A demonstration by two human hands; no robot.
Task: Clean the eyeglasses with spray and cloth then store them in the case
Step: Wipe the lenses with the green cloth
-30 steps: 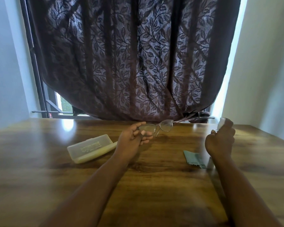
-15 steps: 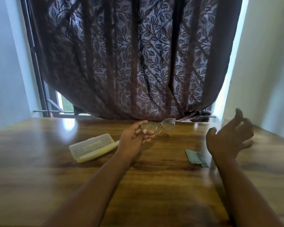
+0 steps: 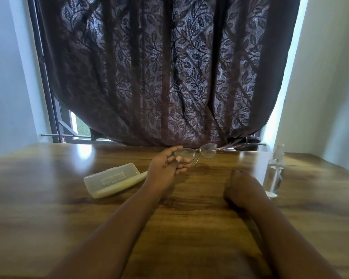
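Now | left hand (image 3: 166, 168) fingers pinching clear-lensed thin-framed eyeglasses (image 3: 197, 153) above wooden table (image 3: 48, 198) | right hand (image 3: 242, 188) curled, knuckles down, grasp unclear | translucent rectangular plastic case (image 3: 112, 179) left | clear spray bottle (image 3: 274, 174) right

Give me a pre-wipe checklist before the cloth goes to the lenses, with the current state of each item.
1. Eyeglasses held in the left hand: ok.
2. Spray bottle set down upright on the table: ok.
3. Cloth in the right hand: cannot tell; the hand is down on the table and no cloth shows.
4. Lenses wet with spray: cannot tell.
5. Case within reach, beside the left wrist: ok.
6. Case open for storing: not ok, lid looks closed.
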